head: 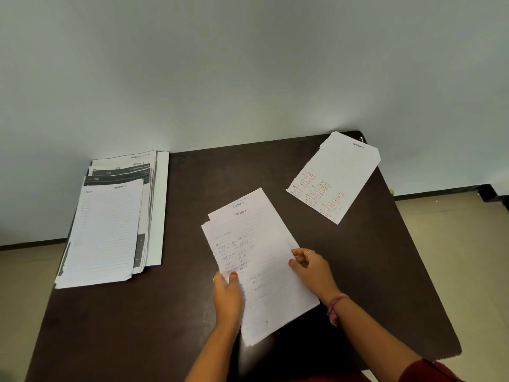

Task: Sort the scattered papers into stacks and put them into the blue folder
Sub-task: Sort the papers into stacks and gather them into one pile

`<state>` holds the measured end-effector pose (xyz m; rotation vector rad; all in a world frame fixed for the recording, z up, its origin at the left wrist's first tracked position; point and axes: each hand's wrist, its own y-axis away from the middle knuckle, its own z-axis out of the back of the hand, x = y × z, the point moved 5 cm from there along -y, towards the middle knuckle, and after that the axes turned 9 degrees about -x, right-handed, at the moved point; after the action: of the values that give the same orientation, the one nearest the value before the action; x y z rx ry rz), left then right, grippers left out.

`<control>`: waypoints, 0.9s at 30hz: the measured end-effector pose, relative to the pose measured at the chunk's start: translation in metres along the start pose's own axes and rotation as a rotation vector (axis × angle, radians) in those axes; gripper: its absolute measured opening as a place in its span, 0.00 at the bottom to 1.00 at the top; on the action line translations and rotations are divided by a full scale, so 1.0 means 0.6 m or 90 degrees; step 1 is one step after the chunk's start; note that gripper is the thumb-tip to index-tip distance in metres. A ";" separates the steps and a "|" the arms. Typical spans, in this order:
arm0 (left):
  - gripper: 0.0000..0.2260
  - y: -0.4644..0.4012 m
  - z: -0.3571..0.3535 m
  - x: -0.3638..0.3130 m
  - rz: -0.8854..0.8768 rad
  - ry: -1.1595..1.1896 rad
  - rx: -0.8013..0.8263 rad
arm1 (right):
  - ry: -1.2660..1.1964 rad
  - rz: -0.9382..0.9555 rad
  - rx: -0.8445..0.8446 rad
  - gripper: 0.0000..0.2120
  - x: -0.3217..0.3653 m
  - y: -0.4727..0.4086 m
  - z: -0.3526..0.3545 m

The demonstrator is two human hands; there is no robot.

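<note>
Surface: dark brown worktop (pixel 170 312), against a pale wall; all the papers are carried on it.
Held stack: a small stack of lined white sheets (pixel 259 260) is held near the middle of the worktop, its top pointing toward 11 o'clock. The top edges are stepped, so two "Section" headings show; it is judged that the sheets are being squared up before being set down as one pile.
Left hand: the left hand (pixel 227 296) is closed on the stack's 8 o'clock edge, thumb laid on top, fingers hidden beneath.
Right hand: the right hand (pixel 311 268) pinches the stack's 3 o'clock edge in a narrow grip between thumb and fingertips; a grip on opposite edges is thought to allow the sheets to be jogged level.
Sorted pile: a larger fanned pile (pixel 107 230) lies at 9 o'clock, well apart, its headers left showing, probably so the groups stay readable.
Loose sheet: a single sheet with red writing (pixel 334 175) lies at 1 o'clock, tilted, not yet gathered.
Blue folder: no blue folder can be made out; a pale board (pixel 161 208) under the fanned pile may be it, but that cannot be told.
Hard to read: the handwriting is blurred; a small object at the far corner behind the loose sheet is unidentifiable.
</note>
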<state>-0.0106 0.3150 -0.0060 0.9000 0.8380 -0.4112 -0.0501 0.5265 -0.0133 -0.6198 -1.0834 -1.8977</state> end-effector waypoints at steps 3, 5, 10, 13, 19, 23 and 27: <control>0.06 0.001 0.015 0.008 0.005 -0.008 0.003 | 0.011 0.002 -0.018 0.11 0.004 0.004 -0.014; 0.08 -0.003 0.019 0.012 0.005 -0.009 0.005 | 0.019 -0.002 -0.022 0.11 0.006 0.003 -0.018; 0.10 -0.019 0.021 0.000 0.006 0.003 0.046 | 0.009 -0.006 -0.060 0.10 0.014 -0.007 -0.011; 0.07 -0.034 0.018 -0.019 -0.022 -0.007 0.056 | 0.014 -0.001 -0.087 0.11 0.031 -0.021 -0.004; 0.07 -0.066 0.003 -0.062 -0.104 -0.125 0.048 | 0.076 0.012 -0.098 0.09 0.049 -0.059 -0.002; 0.11 -0.076 -0.005 -0.063 -0.100 -0.220 0.032 | 0.149 0.021 -0.110 0.10 0.046 -0.069 -0.006; 0.34 -0.071 -0.022 -0.064 -0.016 -0.230 0.032 | 0.218 0.063 -0.113 0.14 0.044 -0.067 -0.014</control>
<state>-0.0675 0.3005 -0.0027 0.8303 0.5087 -0.5988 -0.0986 0.5190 -0.0158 -0.4161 -0.6594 -1.9381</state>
